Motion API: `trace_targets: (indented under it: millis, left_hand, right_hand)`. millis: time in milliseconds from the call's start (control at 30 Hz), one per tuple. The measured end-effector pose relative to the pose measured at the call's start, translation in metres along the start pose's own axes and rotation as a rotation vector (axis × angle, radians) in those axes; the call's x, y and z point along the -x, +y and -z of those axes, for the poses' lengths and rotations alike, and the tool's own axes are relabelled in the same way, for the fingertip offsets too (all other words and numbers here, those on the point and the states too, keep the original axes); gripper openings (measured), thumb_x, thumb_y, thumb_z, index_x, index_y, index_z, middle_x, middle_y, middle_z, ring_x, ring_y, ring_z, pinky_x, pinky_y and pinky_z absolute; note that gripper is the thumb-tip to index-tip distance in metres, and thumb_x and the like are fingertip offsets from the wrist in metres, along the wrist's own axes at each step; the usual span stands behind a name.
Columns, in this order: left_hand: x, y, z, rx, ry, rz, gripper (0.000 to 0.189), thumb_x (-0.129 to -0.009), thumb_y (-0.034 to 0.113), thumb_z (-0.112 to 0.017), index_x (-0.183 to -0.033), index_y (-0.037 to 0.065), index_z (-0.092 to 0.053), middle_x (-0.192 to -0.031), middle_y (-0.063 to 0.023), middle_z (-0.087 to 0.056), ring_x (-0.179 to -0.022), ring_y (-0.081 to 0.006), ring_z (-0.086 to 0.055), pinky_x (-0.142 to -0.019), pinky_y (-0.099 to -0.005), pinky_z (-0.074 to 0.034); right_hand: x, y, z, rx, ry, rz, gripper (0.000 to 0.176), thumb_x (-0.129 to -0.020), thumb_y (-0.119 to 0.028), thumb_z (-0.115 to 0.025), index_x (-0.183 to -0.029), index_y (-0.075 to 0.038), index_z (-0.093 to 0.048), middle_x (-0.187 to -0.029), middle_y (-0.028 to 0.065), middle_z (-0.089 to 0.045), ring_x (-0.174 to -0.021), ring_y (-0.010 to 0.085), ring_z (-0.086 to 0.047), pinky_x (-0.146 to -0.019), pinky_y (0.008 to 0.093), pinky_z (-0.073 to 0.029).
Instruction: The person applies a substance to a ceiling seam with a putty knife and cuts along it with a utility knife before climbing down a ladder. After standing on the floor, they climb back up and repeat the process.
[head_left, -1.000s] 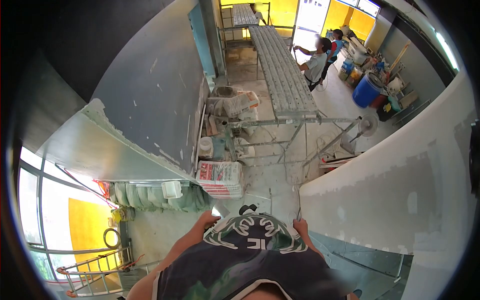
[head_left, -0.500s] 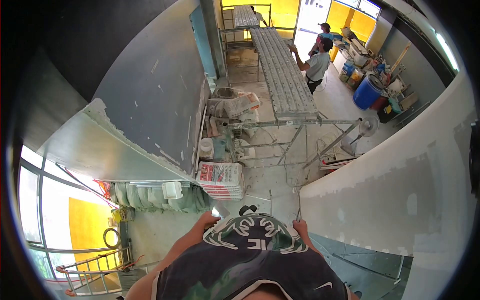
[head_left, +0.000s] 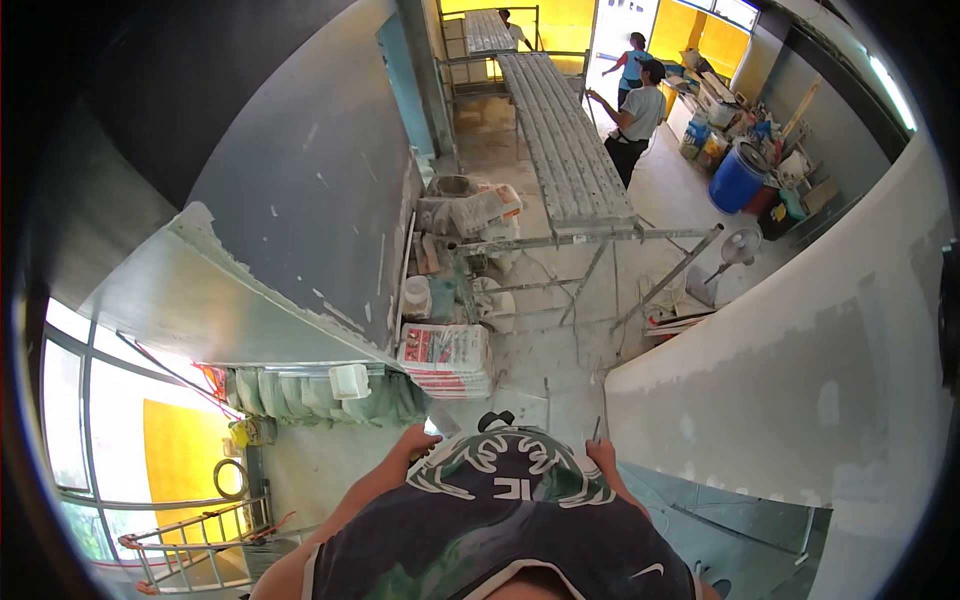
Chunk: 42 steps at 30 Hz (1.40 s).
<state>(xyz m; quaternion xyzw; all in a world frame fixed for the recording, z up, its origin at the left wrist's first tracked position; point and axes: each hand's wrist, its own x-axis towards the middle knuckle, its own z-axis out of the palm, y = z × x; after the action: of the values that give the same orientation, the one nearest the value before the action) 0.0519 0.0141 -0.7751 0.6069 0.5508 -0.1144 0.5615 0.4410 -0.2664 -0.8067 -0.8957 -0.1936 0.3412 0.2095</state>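
My left hand (head_left: 414,441) is closed around a wide-bladed putty knife (head_left: 441,421), whose shiny blade points forward beside my shirt. On the other side, my right hand (head_left: 602,456) grips a thin tool (head_left: 597,430) that stands up from the fist. That tool shows only as a narrow dark strip, seen nearly edge-on. Both hands are held at waist height, partly covered by my dark patterned shirt (head_left: 500,510). Below and ahead of them lies the dusty floor (head_left: 525,385).
A scaffold platform (head_left: 570,150) stretches ahead. Stacked bags (head_left: 445,360) and buckets (head_left: 415,295) line the left wall. A patched white wall (head_left: 740,400) curves along the right, near a fan (head_left: 740,245) and a blue barrel (head_left: 738,180). Two people (head_left: 635,115) stand beyond the scaffold.
The far person in blue has moved toward the bright doorway, apart from the person in white. My view has shifted slightly; both my hands keep their tools at the waist.
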Motion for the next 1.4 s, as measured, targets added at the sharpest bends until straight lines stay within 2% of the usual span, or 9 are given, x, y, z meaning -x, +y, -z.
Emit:
trace_targets:
  millis: [567,633,867,1000,1067,1133,1200,1300,1400]
  left_hand:
    - [-0.012,-0.013,-0.008,-0.125,0.041,-0.065,0.032,-0.081,0.027,-0.073,-0.101,0.003,-0.067,-0.077,-0.0096,-0.069,-0.061,-0.0214,-0.065,-0.057,-0.0377,-0.053]
    - [-0.020,-0.021,-0.010,-0.017,-0.012,0.015,0.049,-0.072,0.042,-0.079,-0.106,0.007,-0.072,-0.095,-0.0081,-0.072,-0.084,-0.0172,-0.067,-0.076,-0.0352,-0.051]
    - [-0.031,-0.035,-0.008,0.003,-0.041,0.031,0.044,-0.075,0.035,-0.078,-0.107,0.005,-0.071,-0.095,-0.0061,-0.071,-0.083,-0.0147,-0.065,-0.074,-0.0342,-0.051]
    - [-0.048,-0.059,-0.005,-0.244,0.051,-0.336,0.049,-0.073,0.035,-0.076,-0.110,0.004,-0.066,-0.095,-0.0138,-0.070,-0.084,-0.0229,-0.065,-0.076,-0.0421,-0.050]
    - [-0.063,-0.081,-0.011,-0.054,-0.002,-0.268,0.050,-0.073,0.039,-0.076,-0.108,0.005,-0.068,-0.094,-0.0143,-0.070,-0.084,-0.0195,-0.063,-0.075,-0.0416,-0.049]
    - [-0.062,-0.072,-0.006,-0.299,0.018,-0.266,0.053,-0.072,0.045,-0.075,-0.106,0.005,-0.069,-0.098,-0.0174,-0.070,-0.089,-0.0303,-0.067,-0.076,-0.0429,-0.048]
    - [-0.041,-0.051,-0.004,-0.205,0.058,-0.331,0.056,-0.072,0.048,-0.073,-0.107,0.005,-0.068,-0.100,-0.0199,-0.069,-0.091,-0.0362,-0.066,-0.076,-0.0439,-0.049]
    - [-0.042,-0.035,0.003,-0.371,0.004,-0.142,0.058,-0.072,0.050,-0.072,-0.110,0.005,-0.067,-0.102,-0.0196,-0.069,-0.094,-0.0357,-0.066,-0.078,-0.0429,-0.049]
    - [-0.048,-0.037,0.002,-0.379,0.047,-0.153,0.057,-0.073,0.049,-0.072,-0.111,0.006,-0.067,-0.104,-0.0193,-0.069,-0.097,-0.0352,-0.065,-0.079,-0.0419,-0.049]
  right_hand:
    - [-0.009,0.018,-0.008,0.043,0.060,-0.028,0.043,-0.079,-0.036,-0.056,-0.088,0.005,-0.064,-0.091,0.0291,-0.065,-0.092,0.0454,-0.063,-0.082,0.0503,-0.049]
    - [-0.012,0.021,-0.009,0.046,0.059,-0.023,0.042,-0.079,-0.035,-0.057,-0.088,0.006,-0.064,-0.092,0.0292,-0.065,-0.092,0.0454,-0.063,-0.082,0.0503,-0.049]
    - [-0.012,0.028,-0.016,-0.002,0.081,0.004,0.046,-0.077,-0.036,-0.057,-0.087,0.008,-0.065,-0.091,0.0329,-0.063,-0.092,0.0484,-0.061,-0.079,0.0522,-0.049]
    - [-0.024,0.042,-0.029,0.087,0.108,0.060,0.047,-0.076,-0.037,-0.058,-0.086,0.009,-0.065,-0.092,0.0341,-0.062,-0.091,0.0495,-0.060,-0.079,0.0535,-0.049]
    - [-0.019,0.033,-0.023,0.073,0.076,0.013,0.048,-0.075,-0.037,-0.059,-0.089,0.009,-0.066,-0.093,0.0341,-0.063,-0.093,0.0491,-0.061,-0.081,0.0521,-0.049]
    - [-0.016,0.024,-0.016,0.036,0.092,-0.007,0.048,-0.076,-0.036,-0.058,-0.090,0.009,-0.066,-0.093,0.0339,-0.063,-0.094,0.0488,-0.061,-0.083,0.0514,-0.049]
    - [-0.008,0.021,-0.013,0.007,0.093,-0.051,0.048,-0.076,-0.036,-0.058,-0.091,0.009,-0.066,-0.093,0.0338,-0.063,-0.095,0.0484,-0.061,-0.084,0.0506,-0.049]
    - [-0.006,0.015,-0.009,-0.018,0.055,-0.060,0.049,-0.076,-0.035,-0.057,-0.093,0.009,-0.066,-0.095,0.0339,-0.063,-0.095,0.0483,-0.061,-0.086,0.0504,-0.048]
    - [-0.013,0.019,-0.012,-0.020,0.071,-0.056,0.049,-0.076,-0.035,-0.057,-0.094,0.010,-0.065,-0.095,0.0339,-0.063,-0.095,0.0481,-0.061,-0.085,0.0509,-0.048]
